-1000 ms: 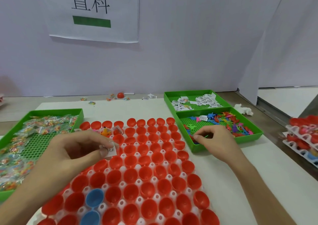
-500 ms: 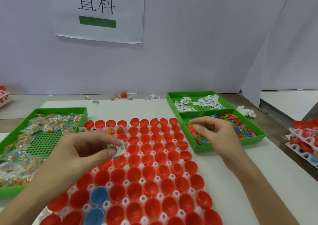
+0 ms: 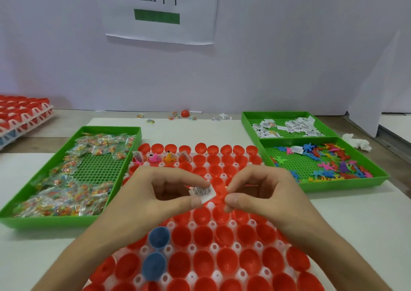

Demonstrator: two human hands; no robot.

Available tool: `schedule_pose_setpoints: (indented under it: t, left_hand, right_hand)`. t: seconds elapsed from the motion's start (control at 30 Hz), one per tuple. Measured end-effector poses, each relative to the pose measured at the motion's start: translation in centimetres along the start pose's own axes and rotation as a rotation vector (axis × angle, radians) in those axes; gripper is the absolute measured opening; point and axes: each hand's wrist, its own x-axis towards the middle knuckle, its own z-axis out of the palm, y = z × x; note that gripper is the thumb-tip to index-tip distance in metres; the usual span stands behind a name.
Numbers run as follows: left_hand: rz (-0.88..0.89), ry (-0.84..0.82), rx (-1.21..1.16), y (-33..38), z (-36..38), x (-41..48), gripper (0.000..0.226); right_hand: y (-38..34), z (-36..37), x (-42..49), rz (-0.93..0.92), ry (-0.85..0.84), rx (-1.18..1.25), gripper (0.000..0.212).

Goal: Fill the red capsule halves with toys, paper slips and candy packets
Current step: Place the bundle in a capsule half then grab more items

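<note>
Of the open red plastic capsule halves point(image 3: 201, 263) in the white moulded tray point(image 3: 236, 245), only about four at the far-left corner are holding items; the rest are sitting empty. Above them my left hand point(image 3: 142, 201) is pinching a small white printed paper slip point(image 3: 202, 192), and my right hand point(image 3: 273, 199) is pinching what seems to be a small red plastic toy point(image 3: 220, 196).

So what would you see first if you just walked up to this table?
The big field of red capsule halves in the middle, with two blue halves near its left edge. Above it, the left hand pinches a paper slip and the right hand pinches what looks like a small red toy. On either side sit green trays: candy packets left, colourful toys right.
</note>
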Motion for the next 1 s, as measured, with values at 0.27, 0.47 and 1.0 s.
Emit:
schedule_pose_setpoints:
  t: [0.27,0.47,1.0]
  left_hand:
    - [-0.041,-0.071,0.051,0.1,0.9,-0.2,0.030]
    - [-0.037,-0.092,0.013,0.4,1.3,-0.2,0.057]
    - [0.010,-0.034,0.051,0.0,1.2,0.0,0.059]
  right_hand:
    - [0.3,0.9,0.1,-0.017,0.021,-0.049,0.014]
    - [0.7,1.1,0.1,-0.014,0.038,-0.144,0.012]
    - [0.8,1.6,-0.5,-0.161,0.064,-0.409,0.015]
